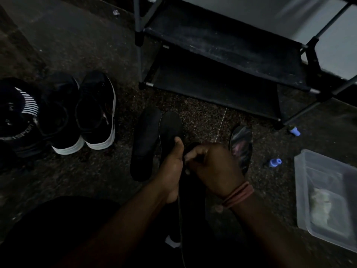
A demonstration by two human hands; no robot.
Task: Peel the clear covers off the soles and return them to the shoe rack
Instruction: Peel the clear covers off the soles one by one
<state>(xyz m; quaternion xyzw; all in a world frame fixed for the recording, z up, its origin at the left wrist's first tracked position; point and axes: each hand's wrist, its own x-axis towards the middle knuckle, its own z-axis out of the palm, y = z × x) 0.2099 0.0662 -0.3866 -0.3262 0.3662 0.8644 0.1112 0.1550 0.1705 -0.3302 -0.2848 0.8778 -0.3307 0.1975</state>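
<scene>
In dim light I hold a black sole (171,126) upright over the floor. My left hand (172,165) grips its edge, thumb pressed on its face. My right hand (210,163) is closed beside it, fingertips pinching at the sole's right edge; whether a clear cover is between them is too dark to tell. A second black sole (144,144) lies flat on the floor just left. A third sole (241,146), shiny as if covered, lies to the right. The black shoe rack (222,60) stands behind, its shelves bare.
A pair of black sneakers with white soles (85,113) stands at the left, with a dark striped item (19,117) beside it. A clear plastic container (328,198) sits at the right. Two small blue caps (275,162) (295,131) lie on the speckled floor.
</scene>
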